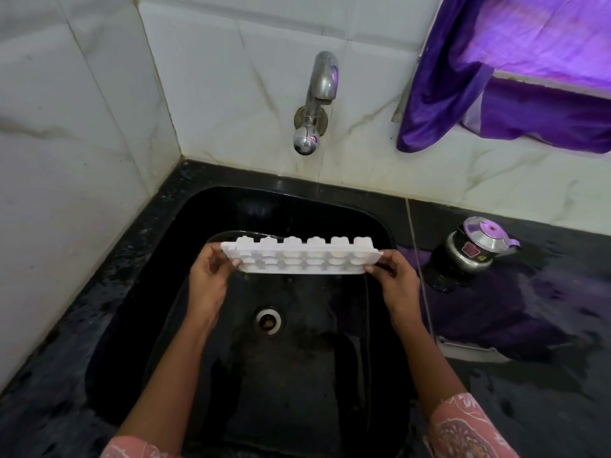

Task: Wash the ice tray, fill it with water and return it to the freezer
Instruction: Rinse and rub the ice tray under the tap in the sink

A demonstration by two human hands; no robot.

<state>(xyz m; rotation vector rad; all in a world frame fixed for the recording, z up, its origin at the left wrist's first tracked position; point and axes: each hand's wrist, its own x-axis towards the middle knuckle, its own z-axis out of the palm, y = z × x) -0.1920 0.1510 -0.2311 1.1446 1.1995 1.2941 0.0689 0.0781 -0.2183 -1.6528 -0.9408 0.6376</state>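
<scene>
The left hand [211,276] and right hand [393,279] each pinch one short end of the white plastic ice tray [297,257], holding it above the black stone sink [231,206]. Its long axis runs left to right, equally near both hands. The chrome wall tap [317,94] stands beyond and above the tray's middle, with no water visible.

white ice tray [299,259] — crosswise, cup bottoms showing — held by its ends above the black sink [297,385].
</scene>
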